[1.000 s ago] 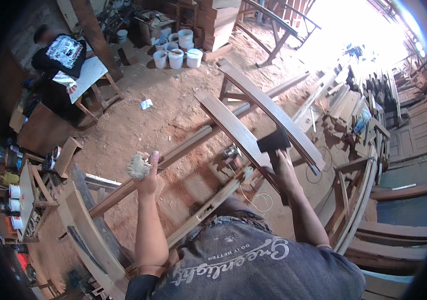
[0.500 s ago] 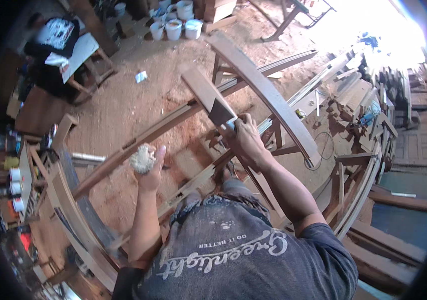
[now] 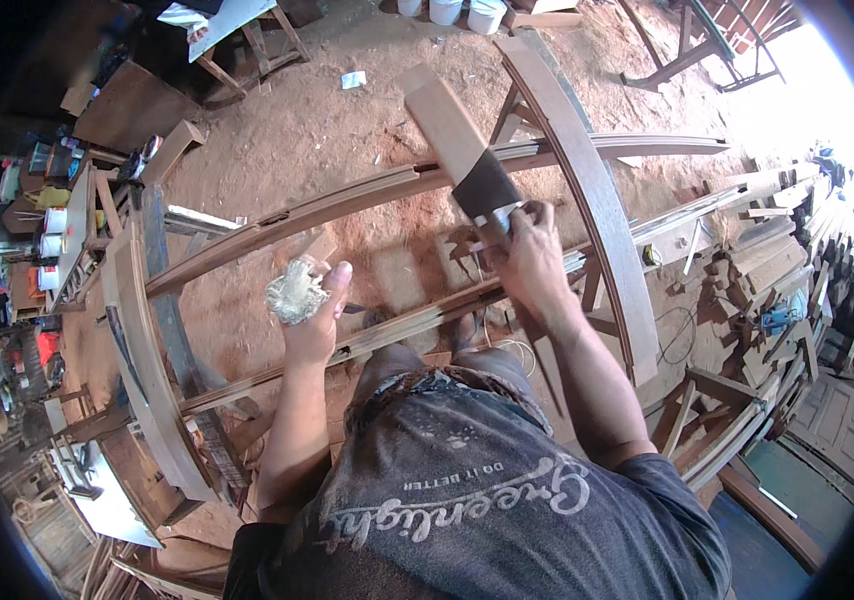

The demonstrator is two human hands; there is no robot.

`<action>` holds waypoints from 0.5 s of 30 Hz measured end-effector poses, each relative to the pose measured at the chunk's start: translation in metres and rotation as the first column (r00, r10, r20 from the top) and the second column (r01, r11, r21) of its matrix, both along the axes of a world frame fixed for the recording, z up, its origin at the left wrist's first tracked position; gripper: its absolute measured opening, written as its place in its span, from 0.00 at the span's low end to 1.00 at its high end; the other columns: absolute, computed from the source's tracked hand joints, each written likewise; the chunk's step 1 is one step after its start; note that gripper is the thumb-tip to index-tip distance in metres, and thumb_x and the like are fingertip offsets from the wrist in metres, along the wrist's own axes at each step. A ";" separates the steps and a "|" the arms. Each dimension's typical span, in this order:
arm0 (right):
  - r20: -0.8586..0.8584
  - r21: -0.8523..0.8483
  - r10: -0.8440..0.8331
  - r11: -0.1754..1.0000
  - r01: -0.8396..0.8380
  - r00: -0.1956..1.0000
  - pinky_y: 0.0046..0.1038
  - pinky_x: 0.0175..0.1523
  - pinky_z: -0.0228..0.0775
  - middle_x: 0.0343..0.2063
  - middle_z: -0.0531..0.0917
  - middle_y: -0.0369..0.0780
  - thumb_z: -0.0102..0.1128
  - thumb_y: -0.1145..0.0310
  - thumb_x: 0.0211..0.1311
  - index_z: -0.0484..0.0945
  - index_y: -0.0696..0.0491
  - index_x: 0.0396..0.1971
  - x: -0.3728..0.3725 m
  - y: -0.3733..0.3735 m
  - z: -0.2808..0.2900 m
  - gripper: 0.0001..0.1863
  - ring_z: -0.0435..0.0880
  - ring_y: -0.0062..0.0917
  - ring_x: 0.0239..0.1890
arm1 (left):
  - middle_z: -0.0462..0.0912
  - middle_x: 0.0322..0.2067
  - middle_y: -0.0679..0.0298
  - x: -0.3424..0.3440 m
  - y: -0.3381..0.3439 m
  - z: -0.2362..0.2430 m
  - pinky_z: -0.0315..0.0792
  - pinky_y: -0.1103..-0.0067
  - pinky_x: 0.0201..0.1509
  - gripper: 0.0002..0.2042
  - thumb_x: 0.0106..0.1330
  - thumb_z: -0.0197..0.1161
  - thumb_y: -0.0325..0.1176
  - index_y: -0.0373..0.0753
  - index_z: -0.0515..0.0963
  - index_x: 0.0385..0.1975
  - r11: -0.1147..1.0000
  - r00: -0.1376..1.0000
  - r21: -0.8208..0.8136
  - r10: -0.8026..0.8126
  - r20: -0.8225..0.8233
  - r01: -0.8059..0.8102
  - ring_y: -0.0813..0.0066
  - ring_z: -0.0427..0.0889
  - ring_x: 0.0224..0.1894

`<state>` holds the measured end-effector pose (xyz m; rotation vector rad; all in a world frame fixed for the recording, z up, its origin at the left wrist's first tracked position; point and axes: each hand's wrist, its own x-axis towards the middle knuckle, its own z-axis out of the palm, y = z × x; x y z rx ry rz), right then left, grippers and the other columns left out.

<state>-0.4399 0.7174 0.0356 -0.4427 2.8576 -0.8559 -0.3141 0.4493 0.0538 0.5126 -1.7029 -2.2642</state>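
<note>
My left hand (image 3: 319, 312) is closed round a pale, fibrous wad (image 3: 295, 290) below the rear rail. My right hand (image 3: 532, 250) grips a dark flat pad (image 3: 482, 188), apparently a sanding sheet, laid on a light-brown plank (image 3: 437, 125) that slants across the wooden rails (image 3: 272, 222); its fingertips are bent at the pad's lower end, beside a small shiny patch. A second, wider plank (image 3: 592, 225) lies across the rails just to the right. Whether the pad is wrapped round a block I cannot tell.
White buckets (image 3: 485, 16) and a small table (image 3: 227, 25) stand at the back. Stacked timber (image 3: 757, 260) and old doors (image 3: 837, 415) are at the right, a framed workpiece (image 3: 162, 390) and a cluttered bench (image 3: 77, 230) at the left. A cable (image 3: 672, 335) lies on the dirt floor.
My right hand has moved up along the slanting plank with the dark pad. My left hand still holds the wad. The view has shifted, pushing the co-worker almost out of the picture.
</note>
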 end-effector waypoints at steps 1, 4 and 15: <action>-0.020 -0.024 -0.018 1.000 0.018 1.000 0.48 0.60 0.69 0.55 0.67 0.59 0.69 0.73 0.54 0.73 0.65 0.51 -0.006 0.006 0.001 0.25 0.72 0.57 0.56 | 0.69 0.22 0.74 0.000 0.002 0.002 0.56 0.85 0.22 0.09 0.67 0.67 0.25 0.43 0.71 0.34 1.000 1.000 0.010 0.021 0.000 -0.021 0.88 0.64 0.20; -0.137 0.062 -0.004 0.998 0.012 0.991 0.48 0.61 0.65 0.54 0.70 0.55 0.66 0.66 0.60 0.76 0.61 0.47 -0.021 0.029 -0.005 0.19 0.71 0.52 0.57 | 0.70 0.24 0.73 0.001 0.007 0.000 0.57 0.86 0.22 0.10 0.66 0.66 0.22 0.43 0.70 0.35 0.996 0.999 0.086 0.033 0.011 -0.034 0.87 0.65 0.21; -0.198 0.135 -0.043 0.988 0.071 0.979 0.43 0.55 0.73 0.46 0.76 0.53 0.66 0.60 0.63 0.79 0.60 0.43 -0.066 0.112 -0.006 0.18 0.79 0.51 0.48 | 0.73 0.28 0.72 -0.053 0.100 0.007 0.61 0.82 0.27 0.08 0.65 0.66 0.24 0.43 0.74 0.38 0.933 0.934 0.148 -0.296 -0.202 0.328 0.86 0.67 0.24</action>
